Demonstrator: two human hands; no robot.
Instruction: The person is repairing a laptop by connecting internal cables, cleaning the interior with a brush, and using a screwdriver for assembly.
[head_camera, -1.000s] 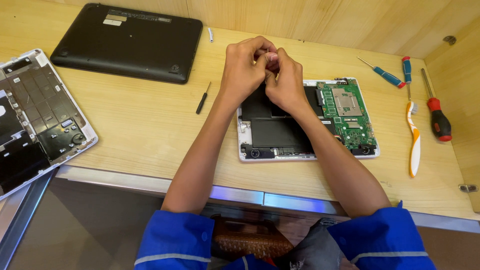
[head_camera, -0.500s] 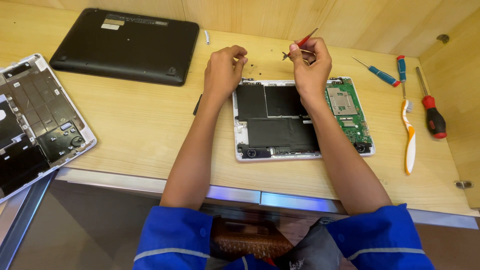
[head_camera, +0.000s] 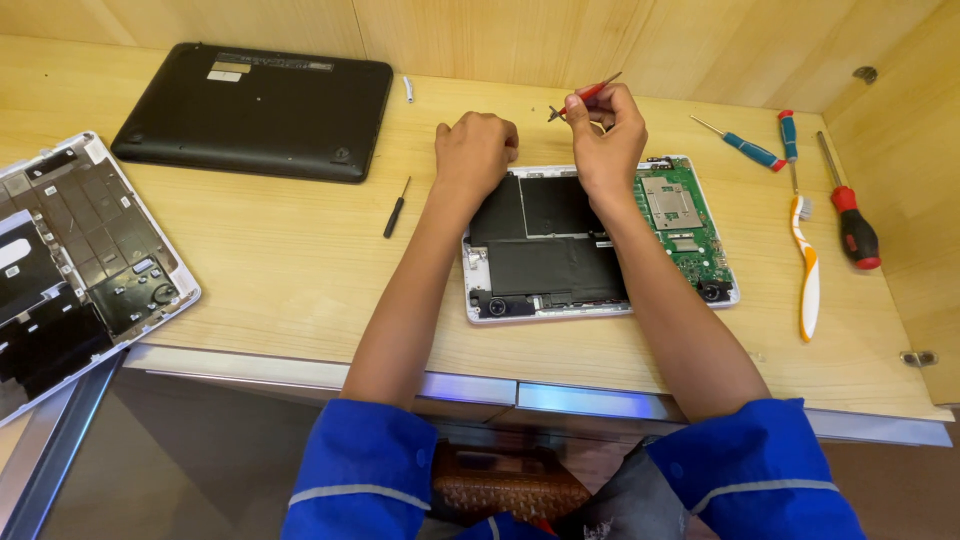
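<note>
Black battery (head_camera: 548, 240) in opened laptop (head_camera: 600, 240)

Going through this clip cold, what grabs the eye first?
At the middle of the wooden desk, an opened white laptop base shows its black battery and green circuit board. Above its far edge, the right hand pinches a thin red-handled tool; the left hand is fisted beside it. A closed black laptop lies far left.

Five screwdrivers (head_camera: 750, 150), one toothbrush (head_camera: 806, 262), three laptop parts (head_camera: 255, 110), two hands (head_camera: 475, 150)
</note>
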